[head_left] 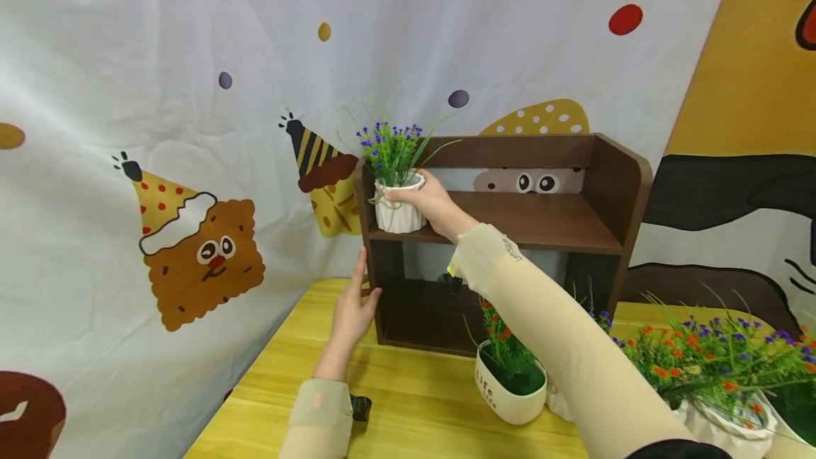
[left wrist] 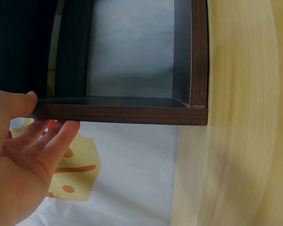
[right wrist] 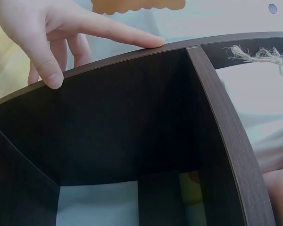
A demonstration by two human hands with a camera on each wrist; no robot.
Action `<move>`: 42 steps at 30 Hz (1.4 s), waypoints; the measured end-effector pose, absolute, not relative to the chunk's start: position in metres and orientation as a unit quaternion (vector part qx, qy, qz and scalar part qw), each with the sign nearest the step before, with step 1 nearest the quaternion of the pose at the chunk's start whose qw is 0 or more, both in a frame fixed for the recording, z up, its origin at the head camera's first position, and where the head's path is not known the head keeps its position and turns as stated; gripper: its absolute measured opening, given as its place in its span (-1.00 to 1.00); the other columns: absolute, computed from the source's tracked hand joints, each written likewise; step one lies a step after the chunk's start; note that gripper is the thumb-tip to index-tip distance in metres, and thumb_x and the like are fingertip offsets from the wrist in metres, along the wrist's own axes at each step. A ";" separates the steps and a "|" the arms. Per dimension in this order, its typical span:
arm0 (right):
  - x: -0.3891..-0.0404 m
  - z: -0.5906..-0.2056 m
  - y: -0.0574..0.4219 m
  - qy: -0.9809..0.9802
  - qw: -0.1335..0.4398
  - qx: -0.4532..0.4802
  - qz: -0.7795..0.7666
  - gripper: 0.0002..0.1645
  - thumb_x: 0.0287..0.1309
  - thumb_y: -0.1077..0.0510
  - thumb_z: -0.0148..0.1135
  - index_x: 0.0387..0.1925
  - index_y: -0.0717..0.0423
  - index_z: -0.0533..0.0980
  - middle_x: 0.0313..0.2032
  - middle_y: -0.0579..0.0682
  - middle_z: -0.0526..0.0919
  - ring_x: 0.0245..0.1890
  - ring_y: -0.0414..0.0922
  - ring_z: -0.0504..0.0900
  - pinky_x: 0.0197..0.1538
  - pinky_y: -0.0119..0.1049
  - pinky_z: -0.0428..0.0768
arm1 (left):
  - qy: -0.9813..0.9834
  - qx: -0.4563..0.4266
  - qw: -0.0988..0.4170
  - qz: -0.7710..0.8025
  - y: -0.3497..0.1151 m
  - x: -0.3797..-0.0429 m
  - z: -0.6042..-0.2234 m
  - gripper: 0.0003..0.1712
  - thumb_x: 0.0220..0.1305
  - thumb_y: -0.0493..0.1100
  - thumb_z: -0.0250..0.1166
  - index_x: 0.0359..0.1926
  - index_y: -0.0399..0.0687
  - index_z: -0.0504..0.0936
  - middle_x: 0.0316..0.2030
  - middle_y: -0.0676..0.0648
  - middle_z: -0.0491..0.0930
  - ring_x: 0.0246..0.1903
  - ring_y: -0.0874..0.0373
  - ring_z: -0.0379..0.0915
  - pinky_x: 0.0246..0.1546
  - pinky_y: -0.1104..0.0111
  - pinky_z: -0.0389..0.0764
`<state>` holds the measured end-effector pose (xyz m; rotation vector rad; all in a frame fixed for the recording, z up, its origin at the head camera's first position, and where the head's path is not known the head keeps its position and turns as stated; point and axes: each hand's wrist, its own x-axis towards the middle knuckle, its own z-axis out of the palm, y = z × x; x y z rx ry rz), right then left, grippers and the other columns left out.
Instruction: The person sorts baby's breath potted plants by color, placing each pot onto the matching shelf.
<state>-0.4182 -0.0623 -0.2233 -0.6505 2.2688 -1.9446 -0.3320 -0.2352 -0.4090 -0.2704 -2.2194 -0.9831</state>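
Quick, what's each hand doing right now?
Left hand: closed on the brown shelf, pinching its side edge.
Right hand: closed, holding the white pot with purple flowers.

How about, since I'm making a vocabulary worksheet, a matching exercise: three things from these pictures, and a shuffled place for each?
1. White ribbed pot of purple flowers
2. Rounded white "Life" pot of red flowers
3. Bare left hand

A. On the yellow wood-grain table
B. Touching the side panel of the dark-brown two-tier shelf
C. In the right hand, at the shelf's upper left

Pairs: 1-C, 2-A, 3-B
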 end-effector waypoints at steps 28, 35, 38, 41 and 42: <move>-0.395 -0.204 -0.013 0.715 0.040 -0.229 -0.659 -0.02 0.23 -0.05 0.28 0.52 0.00 -0.01 0.40 0.11 0.17 0.38 0.00 0.19 0.39 -0.05 0.19 | -0.860 -0.107 0.324 -0.380 -0.242 -0.337 -0.398 0.01 0.31 -0.34 0.26 0.55 0.31 -0.11 0.09 -0.43 0.47 -0.09 -0.26 0.56 -0.12 -0.04 0.61; -0.343 -0.209 0.037 0.636 0.024 -0.303 -0.709 -0.30 0.34 0.18 0.12 0.45 0.12 0.15 0.32 0.15 0.29 0.31 -0.01 0.32 0.36 -0.13 0.28 | -0.857 -0.103 0.328 -0.385 -0.236 -0.336 -0.408 0.01 0.30 -0.35 0.25 0.54 0.34 -0.11 0.11 -0.42 0.47 -0.10 -0.25 0.57 -0.14 -0.05 0.62; -0.313 -0.217 0.058 0.608 0.019 -0.340 -0.717 -0.34 0.34 0.24 0.06 0.42 0.21 0.17 0.30 0.16 0.32 0.32 0.02 0.31 0.35 -0.13 0.30 | -0.860 -0.091 0.313 -0.392 -0.236 -0.334 -0.409 0.00 0.33 -0.31 0.24 0.54 0.38 -0.14 0.11 -0.41 0.47 -0.08 -0.25 0.56 -0.10 -0.06 0.60; -0.288 -0.232 0.079 0.596 0.010 -0.386 -0.704 -0.42 0.33 0.27 0.04 0.36 0.24 0.25 0.27 0.12 0.38 0.31 0.05 0.32 0.33 -0.10 0.32 | -0.862 -0.084 0.306 -0.394 -0.236 -0.333 -0.408 -0.01 0.35 -0.29 0.23 0.54 0.39 -0.15 0.11 -0.42 0.47 -0.06 -0.26 0.55 -0.08 -0.07 0.59; -0.281 -0.238 0.086 0.592 0.006 -0.401 -0.699 -0.46 0.32 0.29 0.04 0.32 0.22 0.30 0.25 0.10 0.41 0.30 0.04 0.34 0.32 -0.10 0.34 | -0.862 -0.083 0.306 -0.396 -0.236 -0.332 -0.408 -0.01 0.35 -0.29 0.23 0.54 0.40 -0.15 0.11 -0.42 0.47 -0.06 -0.26 0.55 -0.08 -0.07 0.58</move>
